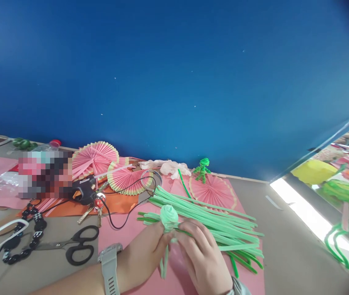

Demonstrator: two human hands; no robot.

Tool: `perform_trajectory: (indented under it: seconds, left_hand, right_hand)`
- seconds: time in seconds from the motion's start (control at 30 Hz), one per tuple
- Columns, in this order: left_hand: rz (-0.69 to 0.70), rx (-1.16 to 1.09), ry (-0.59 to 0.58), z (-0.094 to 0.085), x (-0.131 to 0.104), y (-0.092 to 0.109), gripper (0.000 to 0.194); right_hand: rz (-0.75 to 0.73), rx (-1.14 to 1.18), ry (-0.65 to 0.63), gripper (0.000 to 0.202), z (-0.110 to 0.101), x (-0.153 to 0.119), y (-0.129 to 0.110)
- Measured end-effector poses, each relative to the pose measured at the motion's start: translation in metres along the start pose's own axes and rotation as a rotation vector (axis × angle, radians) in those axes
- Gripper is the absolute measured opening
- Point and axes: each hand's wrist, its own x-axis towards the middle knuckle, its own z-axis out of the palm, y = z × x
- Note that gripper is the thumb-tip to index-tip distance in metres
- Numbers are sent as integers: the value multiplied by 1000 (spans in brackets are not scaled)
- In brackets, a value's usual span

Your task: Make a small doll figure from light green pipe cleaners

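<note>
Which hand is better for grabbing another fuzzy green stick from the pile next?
Probably the right hand: it's beside the piled pipe cleaners, while the left hand is farther off, holding the mint coil.

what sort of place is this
Likely somewhere set up for handicrafts, perhaps a classroom or workshop, though the picture can't settle which. Long pale-green fuzzy pipe cleaners, round pink pleated-paper fans with yellow edges and black-handled metal scissors suggest it.
</note>
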Motion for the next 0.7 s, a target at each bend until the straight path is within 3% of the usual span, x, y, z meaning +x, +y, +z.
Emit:
perform_trajectory:
  seconds: [0.1, 0.2, 0.4, 0.7]
  left_hand:
    - [-59, -30, 6, 0, -4, -1, 31]
    - [-111, -101, 0, -1, -7, -3, 31]
    - [-64, -72, -81, -2, -9, -3, 29]
    - [-59, 73, 4, 5, -5, -5, 31]
  right_hand:
    - [114, 137, -82, 19, 2, -1, 1]
    - [196, 144, -68, 16, 4, 1, 0]
    - [215, 156, -54, 13, 0, 7, -2]
    - [209, 169, -113, 13, -1, 5, 0]
